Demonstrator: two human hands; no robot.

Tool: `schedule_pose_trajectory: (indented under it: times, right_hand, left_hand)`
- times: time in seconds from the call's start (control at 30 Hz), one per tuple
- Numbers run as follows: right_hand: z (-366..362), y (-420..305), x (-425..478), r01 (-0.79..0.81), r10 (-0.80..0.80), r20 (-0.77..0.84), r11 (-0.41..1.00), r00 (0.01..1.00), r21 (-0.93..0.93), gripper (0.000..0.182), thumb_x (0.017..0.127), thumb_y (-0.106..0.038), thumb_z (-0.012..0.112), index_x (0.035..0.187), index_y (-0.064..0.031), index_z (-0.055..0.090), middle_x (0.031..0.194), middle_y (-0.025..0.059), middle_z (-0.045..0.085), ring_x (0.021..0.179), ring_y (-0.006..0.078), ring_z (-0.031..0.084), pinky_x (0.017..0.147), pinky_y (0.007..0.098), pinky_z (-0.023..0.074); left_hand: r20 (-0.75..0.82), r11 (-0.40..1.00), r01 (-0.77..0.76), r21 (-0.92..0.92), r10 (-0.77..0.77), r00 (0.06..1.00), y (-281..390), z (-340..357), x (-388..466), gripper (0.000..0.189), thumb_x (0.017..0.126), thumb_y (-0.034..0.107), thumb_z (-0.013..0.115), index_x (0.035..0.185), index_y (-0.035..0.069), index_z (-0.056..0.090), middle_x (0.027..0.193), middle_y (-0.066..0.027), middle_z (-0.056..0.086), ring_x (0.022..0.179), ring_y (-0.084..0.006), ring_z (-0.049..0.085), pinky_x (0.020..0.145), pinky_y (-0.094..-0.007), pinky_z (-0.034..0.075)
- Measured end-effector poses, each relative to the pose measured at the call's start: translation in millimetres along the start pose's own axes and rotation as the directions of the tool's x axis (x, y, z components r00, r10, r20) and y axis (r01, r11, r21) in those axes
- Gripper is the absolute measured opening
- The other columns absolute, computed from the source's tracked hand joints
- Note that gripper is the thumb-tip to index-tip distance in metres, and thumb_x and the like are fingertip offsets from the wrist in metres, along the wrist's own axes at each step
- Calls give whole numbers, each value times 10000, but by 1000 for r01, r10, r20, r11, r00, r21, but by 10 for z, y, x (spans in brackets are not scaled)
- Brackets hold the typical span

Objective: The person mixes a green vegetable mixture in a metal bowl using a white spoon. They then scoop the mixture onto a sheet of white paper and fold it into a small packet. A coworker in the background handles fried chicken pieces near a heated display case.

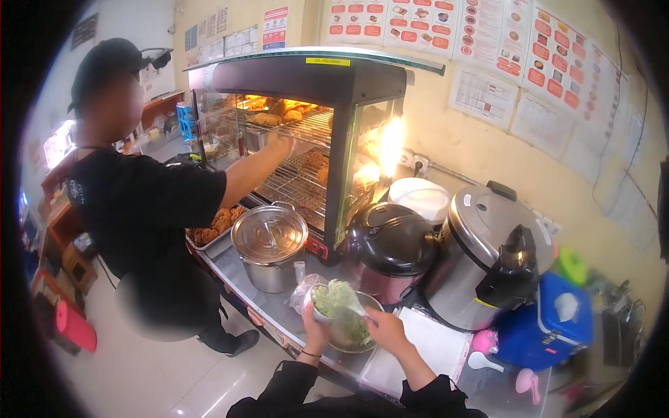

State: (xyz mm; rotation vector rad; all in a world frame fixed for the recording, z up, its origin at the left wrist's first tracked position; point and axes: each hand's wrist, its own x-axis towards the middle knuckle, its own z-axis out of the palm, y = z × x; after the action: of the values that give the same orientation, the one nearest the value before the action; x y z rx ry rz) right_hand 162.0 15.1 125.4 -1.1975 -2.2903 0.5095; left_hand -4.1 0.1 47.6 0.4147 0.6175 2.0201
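Note:
My left hand (316,330) holds a small bowl (320,312) of shredded pale green vegetable, tilted over the near side of the counter. In my right hand (385,330) is a light-coloured scoop (357,308), with shredded greens (341,293) heaped at its end beside the small bowl. Below both hands stands a round metal bowl (372,347) holding more of the greens. Clear plastic (299,298) lies just behind the small bowl. White paper sheets (424,346) lie on the counter to the right of the metal bowl.
A co-worker (151,193) at the left reaches into a heated display cabinet (342,157) of fried food. A lidded steel pot (270,261), a dark rice cooker (389,251), a large steel cooker (470,261), a blue cool box (549,324), a white spoon (485,361) and fried chicken (219,225) surround the workspace.

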Motion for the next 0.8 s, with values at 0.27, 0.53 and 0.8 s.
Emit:
schedule_pose_trajectory:
  times: [0.27,0.53,0.8]
  right_hand:
    - [86,55,-113,71,-132,-103,886,986,-458,418,726,-125,483,1142,-152,463,664,75,511,563,241,534,493,368,424]
    - [-138,370,38,-407,416,177,570,892,714,354,825,-326,473,625,-36,510,445,-36,369,385,48,354,340,219,246]
    - [572,217,-92,-240,247,72,762,966,601,380,826,-362,458,593,-63,484,477,-25,385,383,47,329,337,211,235]
  left_hand:
    - [66,922,349,-169,-342,937,174,348,-122,527,795,454,302,1134,70,428,1098,-88,488,1005,-234,469,852,-373,365]
    - [116,910,375,-176,-360,926,242,205,-29,522,789,443,335,1148,74,423,1141,-85,462,1054,-240,434,887,-395,336]
    - [94,928,373,-9,-370,924,179,279,-91,507,794,434,324,1147,82,417,1128,-92,468,1048,-241,438,861,-407,359]
